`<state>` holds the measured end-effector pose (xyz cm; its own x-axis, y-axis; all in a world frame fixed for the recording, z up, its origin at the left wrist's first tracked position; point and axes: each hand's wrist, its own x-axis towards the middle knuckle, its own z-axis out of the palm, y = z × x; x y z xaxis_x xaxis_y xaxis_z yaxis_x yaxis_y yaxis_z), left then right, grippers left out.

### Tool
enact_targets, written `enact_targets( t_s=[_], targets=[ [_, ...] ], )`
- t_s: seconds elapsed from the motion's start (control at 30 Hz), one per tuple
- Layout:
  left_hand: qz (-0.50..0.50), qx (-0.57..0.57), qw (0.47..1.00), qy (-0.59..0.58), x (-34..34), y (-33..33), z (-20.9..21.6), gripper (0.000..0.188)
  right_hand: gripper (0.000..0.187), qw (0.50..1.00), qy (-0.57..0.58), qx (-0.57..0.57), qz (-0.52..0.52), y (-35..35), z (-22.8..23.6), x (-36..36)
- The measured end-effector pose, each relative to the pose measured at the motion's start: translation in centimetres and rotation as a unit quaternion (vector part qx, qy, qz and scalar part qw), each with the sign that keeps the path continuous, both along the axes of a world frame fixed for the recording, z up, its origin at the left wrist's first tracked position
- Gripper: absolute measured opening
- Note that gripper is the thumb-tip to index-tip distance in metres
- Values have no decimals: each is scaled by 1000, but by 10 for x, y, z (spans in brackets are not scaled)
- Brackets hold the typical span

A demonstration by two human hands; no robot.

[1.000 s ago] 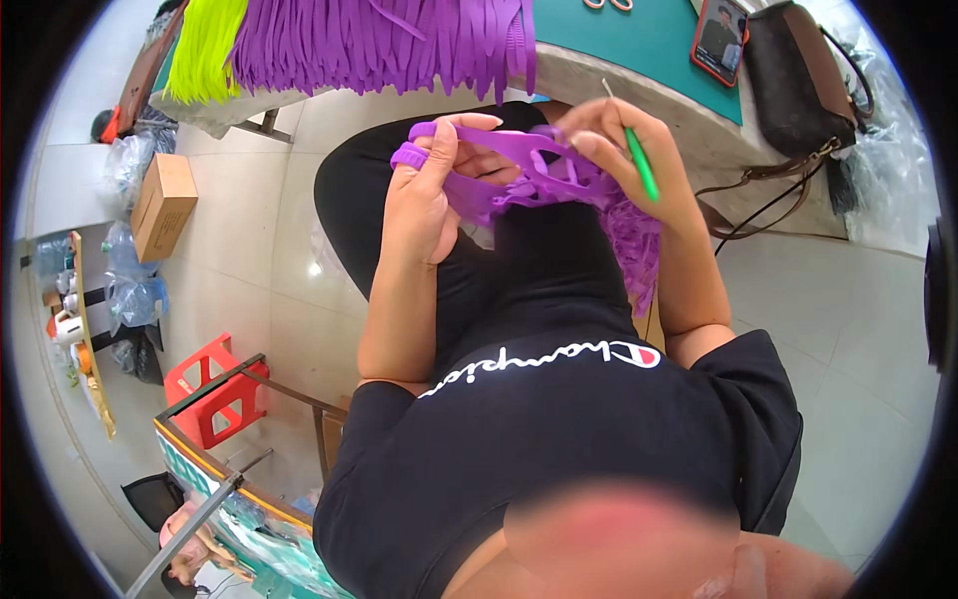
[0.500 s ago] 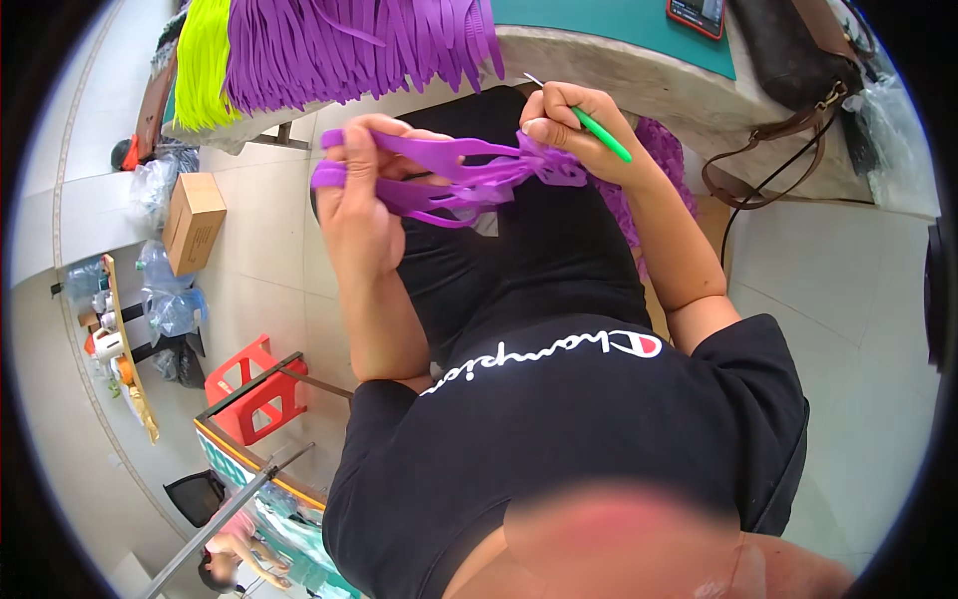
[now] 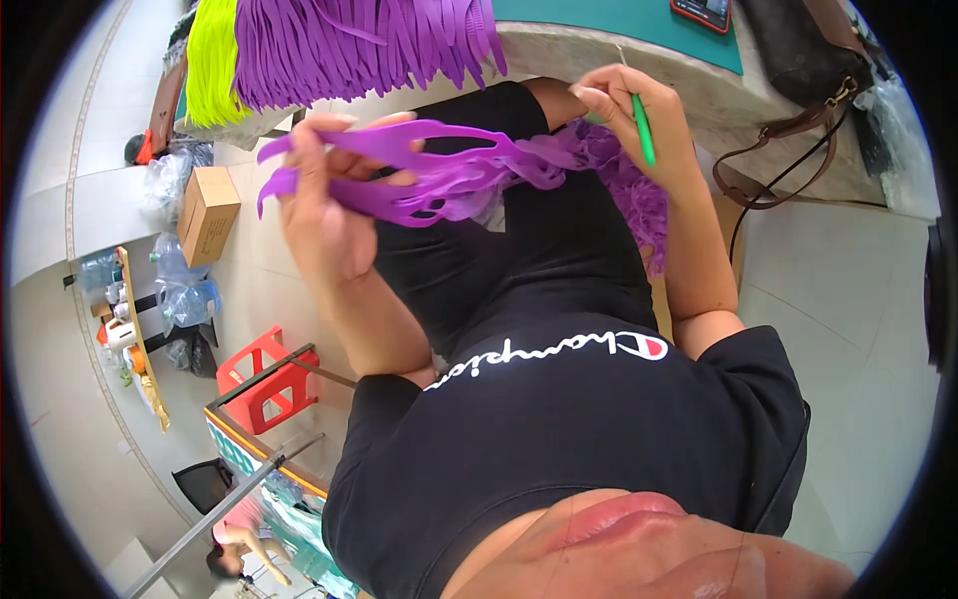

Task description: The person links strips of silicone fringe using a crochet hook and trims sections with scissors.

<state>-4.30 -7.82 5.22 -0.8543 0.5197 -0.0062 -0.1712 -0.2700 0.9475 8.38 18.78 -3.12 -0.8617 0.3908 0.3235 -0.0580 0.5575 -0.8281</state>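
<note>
Holding: left hand (image 3: 334, 225), fingers closed loosely round purple straps (image 3: 389, 200) above the lap (image 3: 509, 270).
Tool (image 3: 641, 130): right hand (image 3: 654, 110) had fingers curled round it.
Bag (image 3: 803, 50): lay by the worktop (image 3: 709, 92) edge, contents hidden.
Box (image 3: 208, 217): contents unseen.

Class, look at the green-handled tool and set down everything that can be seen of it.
The green-handled tool is slim and straight, with a bright green handle that looks like plastic and a thin, pale shaft that looks like metal; its tip is too small to make out. The person's right hand grips it, hiding its middle. It slants, handle end toward the body, thin end toward the table.
</note>
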Motion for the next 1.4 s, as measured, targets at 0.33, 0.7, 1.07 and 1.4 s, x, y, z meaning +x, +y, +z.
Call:
enact_targets(
  t_s=[0.33, 0.7, 1.07, 1.4],
  targets=[
    [-41, -71, 994, 69, 17, 41, -7, 46, 20, 977, 83, -14, 194, -43, 53, -49],
    [-106, -91, 990, 26, 17, 39, -39, 17, 37, 943, 121, -244, 192, -39, 51, -56],
    [-59, -78, 994, 47, 25, 43, -35, 18, 40, 917, 108, -347, 166, -43, 49, -57],
    [-113, 38, 990, -76, 23, 48, -43, 14, 40, 883, 120, -399, 217, -42, 44, -60]
  ],
)
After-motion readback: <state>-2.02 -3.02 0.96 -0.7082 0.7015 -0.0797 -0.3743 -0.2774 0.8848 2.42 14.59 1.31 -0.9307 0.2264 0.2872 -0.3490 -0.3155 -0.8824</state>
